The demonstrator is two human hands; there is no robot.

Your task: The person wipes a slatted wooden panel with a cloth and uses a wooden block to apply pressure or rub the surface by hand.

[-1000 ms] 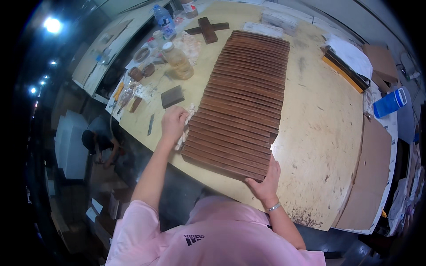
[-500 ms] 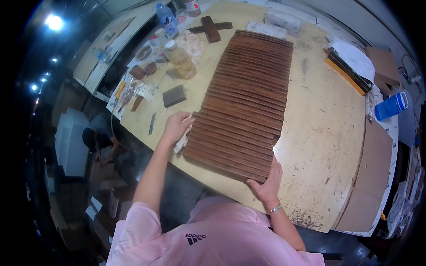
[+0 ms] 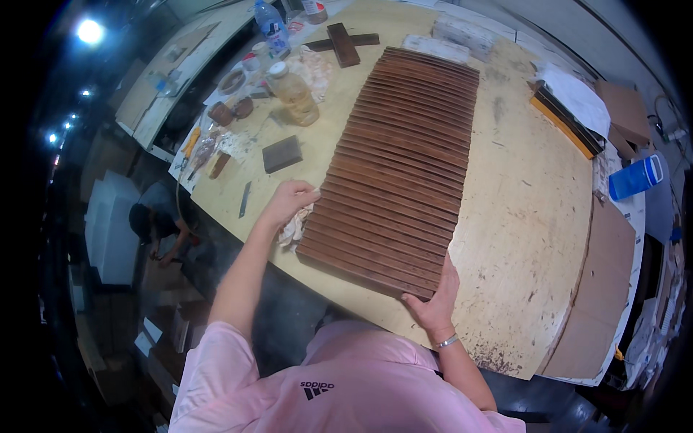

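Observation:
Dark brown wooden strips (image 3: 397,159), laid side by side in a long row, cover the middle of the workbench. At the row's left edge, my left hand (image 3: 290,202) is closed with a crumpled pale cloth (image 3: 294,229) bunched under its palm. Its fingertips touch the ends of the strips. My right hand (image 3: 437,303) grips the near right corner of the row, the thumb against the front strip and the fingers along the right ends. Left of the row lies a dark rectangular block (image 3: 282,154).
On the plywood bench top (image 3: 530,216) stand a jar of yellowish liquid (image 3: 294,97) and a plastic bottle (image 3: 271,27). A metal blade (image 3: 245,200) lies near the left edge. A blue jug (image 3: 635,177) is at the right. Another person (image 3: 162,220) crouches at the lower left.
A few strips that stuck out to the left have slid right, closing the notch in the row's right edge. My right hand has stayed at the near corner.

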